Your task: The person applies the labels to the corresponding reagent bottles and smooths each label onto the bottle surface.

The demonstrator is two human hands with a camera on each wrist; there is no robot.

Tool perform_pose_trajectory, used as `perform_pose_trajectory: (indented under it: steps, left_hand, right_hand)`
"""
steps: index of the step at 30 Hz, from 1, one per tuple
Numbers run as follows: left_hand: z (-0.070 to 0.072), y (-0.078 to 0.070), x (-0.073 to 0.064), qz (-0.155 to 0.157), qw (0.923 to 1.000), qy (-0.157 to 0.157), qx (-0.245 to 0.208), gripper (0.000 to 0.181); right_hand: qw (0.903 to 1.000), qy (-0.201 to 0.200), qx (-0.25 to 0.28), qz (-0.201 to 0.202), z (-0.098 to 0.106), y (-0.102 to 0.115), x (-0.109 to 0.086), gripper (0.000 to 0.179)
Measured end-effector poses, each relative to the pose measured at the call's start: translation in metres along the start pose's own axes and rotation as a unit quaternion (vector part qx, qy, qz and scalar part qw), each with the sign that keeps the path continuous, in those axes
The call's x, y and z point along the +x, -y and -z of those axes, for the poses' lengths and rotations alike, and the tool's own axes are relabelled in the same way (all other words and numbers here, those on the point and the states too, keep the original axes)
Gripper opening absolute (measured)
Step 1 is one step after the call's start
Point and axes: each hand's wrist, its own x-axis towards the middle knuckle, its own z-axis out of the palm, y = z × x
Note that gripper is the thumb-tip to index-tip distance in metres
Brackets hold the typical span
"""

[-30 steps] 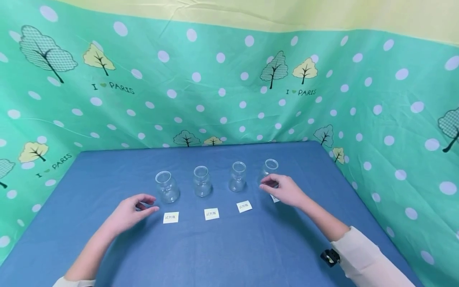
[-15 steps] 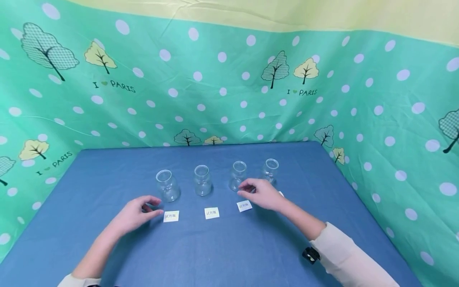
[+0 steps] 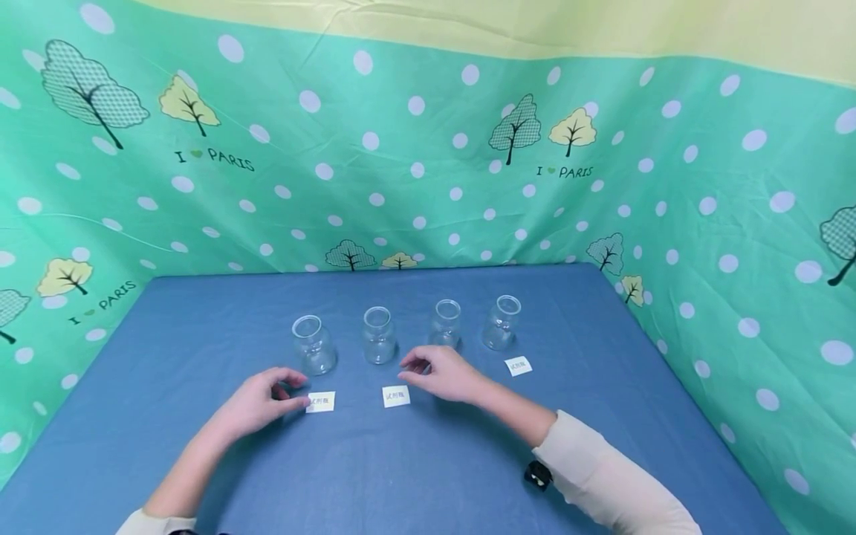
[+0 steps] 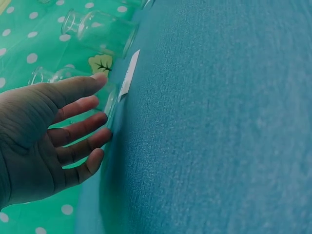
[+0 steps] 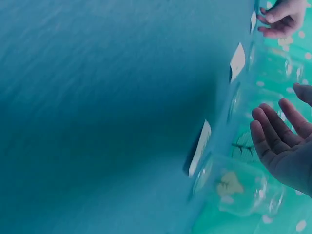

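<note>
Several clear glass jars stand upright in a row, from the leftmost jar (image 3: pixel 314 348) to the rightmost jar (image 3: pixel 501 325). My left hand (image 3: pixel 259 401), fingers loosely bent, hovers in front of the leftmost jar. Its thumb tip overlaps the left paper label (image 3: pixel 322 402) in the head view. My right hand (image 3: pixel 444 374) is over the table before the third jar (image 3: pixel 446 319), hiding its base and the label there. The second jar (image 3: pixel 379 338) and its label (image 3: pixel 396 396) lie just left of the right fingertips. Both hands hold nothing; the left wrist view shows spread fingers (image 4: pixel 80 129).
A blue cloth (image 3: pixel 374 475) covers the table. Behind and at the sides hangs a green dotted curtain (image 3: pixel 414 193) with tree prints. Another handwritten label (image 3: pixel 518 365) lies in front of the rightmost jar.
My right hand has moved left from the rightmost jar, past the third jar, towards the second label. The left hand has shifted slightly right, towards the left label. The jars stay in place.
</note>
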Motion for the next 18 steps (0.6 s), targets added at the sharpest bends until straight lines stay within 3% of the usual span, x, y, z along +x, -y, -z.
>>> perform_pose_trajectory:
  steps: [9, 18]
  left_hand:
    - [-0.003, 0.004, 0.000, -0.017, 0.9997, -0.004, 0.015, 0.034]
    - [-0.005, 0.004, 0.001, -0.027, 0.9993, -0.003, 0.027, 0.032]
  right_hand:
    - [0.9995, 0.018, -0.017, 0.017, -0.027, 0.012, 0.015, 0.025]
    - [0.9930, 0.032, -0.110, 0.030, -0.056, 0.030, 0.031, 0.027]
